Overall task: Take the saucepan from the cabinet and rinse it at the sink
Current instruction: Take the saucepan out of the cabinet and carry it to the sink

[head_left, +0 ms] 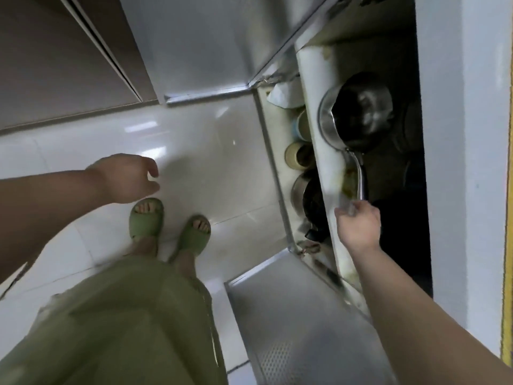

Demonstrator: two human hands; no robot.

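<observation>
A steel saucepan (358, 115) with a dark inside sits on the upper shelf of the open cabinet (327, 151) at the right. Its long metal handle (361, 176) points toward me. My right hand (358, 226) is closed around the end of that handle. My left hand (130, 177) hangs over the floor at the left, fingers loosely curled and apart, holding nothing. The sink is not in view.
Both metal cabinet doors (299, 323) stand open, one near my right arm and one farther away. The lower shelf holds cups (299, 159), a pot (308, 195) and a white bag (286, 94). White glossy floor tiles (216, 162) lie below, with my feet in green slippers (147, 218).
</observation>
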